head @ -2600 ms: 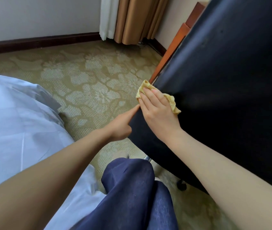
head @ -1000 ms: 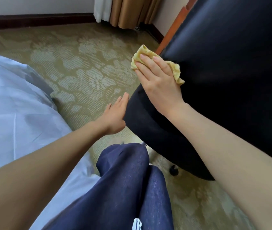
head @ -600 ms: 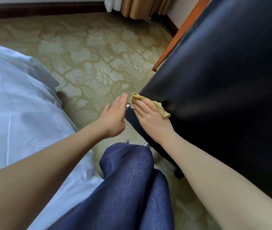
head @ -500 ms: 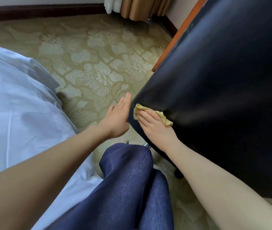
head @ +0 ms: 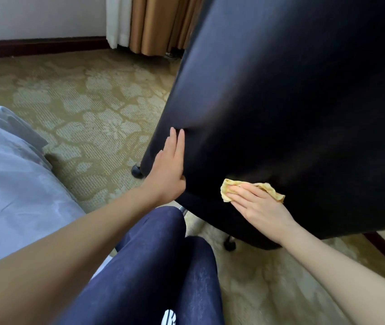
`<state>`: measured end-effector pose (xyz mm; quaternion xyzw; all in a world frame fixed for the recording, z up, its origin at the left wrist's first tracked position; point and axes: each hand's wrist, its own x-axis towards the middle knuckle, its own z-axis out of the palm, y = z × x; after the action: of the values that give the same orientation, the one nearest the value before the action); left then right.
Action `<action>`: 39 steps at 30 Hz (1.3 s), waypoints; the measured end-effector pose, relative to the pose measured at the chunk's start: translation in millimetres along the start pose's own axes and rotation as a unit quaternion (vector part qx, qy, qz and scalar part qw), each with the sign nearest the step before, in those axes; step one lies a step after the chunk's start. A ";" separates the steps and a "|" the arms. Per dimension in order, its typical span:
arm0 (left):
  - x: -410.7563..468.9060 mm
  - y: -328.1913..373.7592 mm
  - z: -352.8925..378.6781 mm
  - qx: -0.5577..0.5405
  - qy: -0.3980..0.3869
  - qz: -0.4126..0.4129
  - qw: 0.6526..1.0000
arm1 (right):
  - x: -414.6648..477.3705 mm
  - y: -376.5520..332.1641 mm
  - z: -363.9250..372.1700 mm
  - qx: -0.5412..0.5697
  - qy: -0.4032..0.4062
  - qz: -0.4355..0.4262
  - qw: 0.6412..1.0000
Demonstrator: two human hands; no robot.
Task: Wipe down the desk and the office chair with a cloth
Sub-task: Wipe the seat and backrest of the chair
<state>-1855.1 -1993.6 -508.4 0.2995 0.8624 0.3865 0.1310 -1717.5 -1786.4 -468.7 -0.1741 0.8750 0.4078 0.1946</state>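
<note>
Patterned carpet [head: 88, 118], a low woven pile in olive with pale florals, runs from the crumpled white bed sheet [head: 10, 184] at the left to the chair. Next, the left hand [head: 170, 165] lies flat, fingers straight and together, against the left edge of the office chair [head: 280, 102], whose broad curved back looks smooth, dark and faintly glossy. Further right, the thin yellow cloth [head: 269, 192] sits bunched low on that back, pressed by the right hand [head: 257, 207] with straight, slightly spread fingers. Nothing pinches the cloth, so it may slip out. The chair stands on castors [head: 136, 171], so a hard push could roll it away. No desk shows.
</note>
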 end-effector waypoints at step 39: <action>8.9 24.6 13.4 -0.098 0.006 0.037 0.994 | 9.7 -59.6 68.0 -0.026 0.047 0.020 0.998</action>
<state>-1845.7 -1967.4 -499.0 0.3146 0.8096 0.4753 0.1404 -1684.7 -1770.8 -552.1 -0.1802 0.8756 0.4254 0.1406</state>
